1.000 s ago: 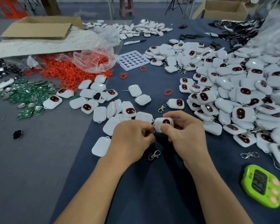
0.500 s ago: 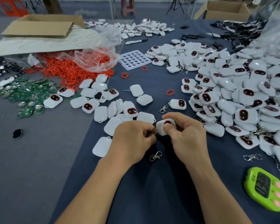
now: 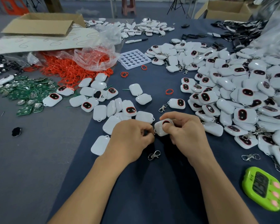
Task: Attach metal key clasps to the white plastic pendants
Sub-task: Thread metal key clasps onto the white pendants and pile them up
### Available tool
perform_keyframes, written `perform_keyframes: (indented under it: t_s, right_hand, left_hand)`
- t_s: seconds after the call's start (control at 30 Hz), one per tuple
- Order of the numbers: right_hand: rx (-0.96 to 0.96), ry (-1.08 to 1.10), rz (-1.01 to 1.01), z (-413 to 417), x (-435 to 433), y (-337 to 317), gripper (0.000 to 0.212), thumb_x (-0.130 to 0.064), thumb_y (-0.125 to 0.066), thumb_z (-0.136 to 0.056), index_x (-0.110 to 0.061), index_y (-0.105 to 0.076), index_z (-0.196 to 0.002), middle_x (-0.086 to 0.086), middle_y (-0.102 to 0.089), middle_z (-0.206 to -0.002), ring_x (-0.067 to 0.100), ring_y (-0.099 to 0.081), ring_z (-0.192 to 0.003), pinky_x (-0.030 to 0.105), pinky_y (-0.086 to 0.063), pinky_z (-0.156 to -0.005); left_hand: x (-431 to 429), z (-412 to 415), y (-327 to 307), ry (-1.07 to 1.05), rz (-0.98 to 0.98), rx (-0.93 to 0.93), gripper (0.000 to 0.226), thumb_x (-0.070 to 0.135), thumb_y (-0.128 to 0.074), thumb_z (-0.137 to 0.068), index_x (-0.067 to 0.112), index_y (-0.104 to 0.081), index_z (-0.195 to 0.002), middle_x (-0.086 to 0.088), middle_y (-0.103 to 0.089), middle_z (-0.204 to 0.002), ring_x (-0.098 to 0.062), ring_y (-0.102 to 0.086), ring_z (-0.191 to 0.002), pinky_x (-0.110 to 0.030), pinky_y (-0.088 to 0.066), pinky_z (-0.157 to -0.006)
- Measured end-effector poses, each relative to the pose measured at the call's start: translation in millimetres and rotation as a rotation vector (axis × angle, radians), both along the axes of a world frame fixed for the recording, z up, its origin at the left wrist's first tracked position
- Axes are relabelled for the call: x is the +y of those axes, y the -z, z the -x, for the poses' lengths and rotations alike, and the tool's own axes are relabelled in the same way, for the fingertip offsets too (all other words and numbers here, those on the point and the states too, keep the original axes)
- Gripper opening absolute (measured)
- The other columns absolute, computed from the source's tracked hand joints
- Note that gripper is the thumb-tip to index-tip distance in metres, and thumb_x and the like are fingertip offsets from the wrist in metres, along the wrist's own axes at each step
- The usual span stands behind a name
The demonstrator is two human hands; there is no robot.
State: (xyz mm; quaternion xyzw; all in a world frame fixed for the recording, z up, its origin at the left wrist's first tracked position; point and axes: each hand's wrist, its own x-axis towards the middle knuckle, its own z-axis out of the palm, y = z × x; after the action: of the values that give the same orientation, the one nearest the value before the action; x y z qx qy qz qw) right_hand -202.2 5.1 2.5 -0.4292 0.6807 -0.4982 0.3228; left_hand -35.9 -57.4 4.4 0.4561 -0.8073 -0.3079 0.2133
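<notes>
R hand [image 3: 187, 135] grips glossy rounded pendant [image 3: 160, 129], L hand [image 3: 129, 138] pinches metal clasp [image 3: 154, 134]

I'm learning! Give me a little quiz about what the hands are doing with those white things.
1. True or false: the right hand holds a white pendant.
2. What lies on the cloth just in front of the hands, nearer the person? A) a metal clasp B) a spoon C) a sock
3. Fill the gap: the timer beside the right arm is ____ in colour.

Key: 1 true; 2 A; 3 green.
</notes>
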Motion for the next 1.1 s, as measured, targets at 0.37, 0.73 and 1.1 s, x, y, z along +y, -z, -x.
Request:
perform_keyframes:
  t_s: [0.37,0.73,1.1]
  right_hand:
    - [0.188,-0.109,-0.092,7.2,-2.4,-7.4,0.027,-0.014,-0.069,-0.087,-0.039,-0.077,-0.083,0.002,-0.071,-0.068,0.011,-0.049,-0.054,0.027,-0.042,-0.055]
    - [0.008,-0.028,0.001,1.0,2.0,-3.3,0.028,-0.006,-0.067,-0.090,-0.031,-0.078,-0.087,-0.015,-0.065,-0.062,0.001,-0.053,-0.052,0.026,-0.042,-0.064]
    - [0.043,-0.079,-0.021,7.7,-2.9,-1.1,0.025,-0.008,-0.068,-0.094,-0.030,-0.079,-0.087,-0.012,-0.065,-0.061,0.001,-0.048,-0.048,0.016,-0.037,-0.053]
  left_hand:
    - [0.6,-0.3,-0.8,0.022,-0.032,-0.014,0.011,0.028,-0.073,-0.081,0.038,-0.072,-0.076,0.020,-0.054,-0.055,-0.004,-0.049,-0.055,-0.017,-0.039,-0.052]
    - [3.6,-1.3,1.3,0.021,-0.015,0.027,0.008,0.024,-0.070,-0.082,0.030,-0.072,-0.077,0.008,-0.051,-0.056,-0.010,-0.042,-0.053,-0.023,-0.037,-0.051]
    - [9.2,0.5,-1.6,0.010,0.023,-0.004,0.007,0.023,-0.069,-0.084,0.026,-0.073,-0.079,0.005,-0.056,-0.067,-0.013,-0.042,-0.057,-0.034,-0.043,-0.055]
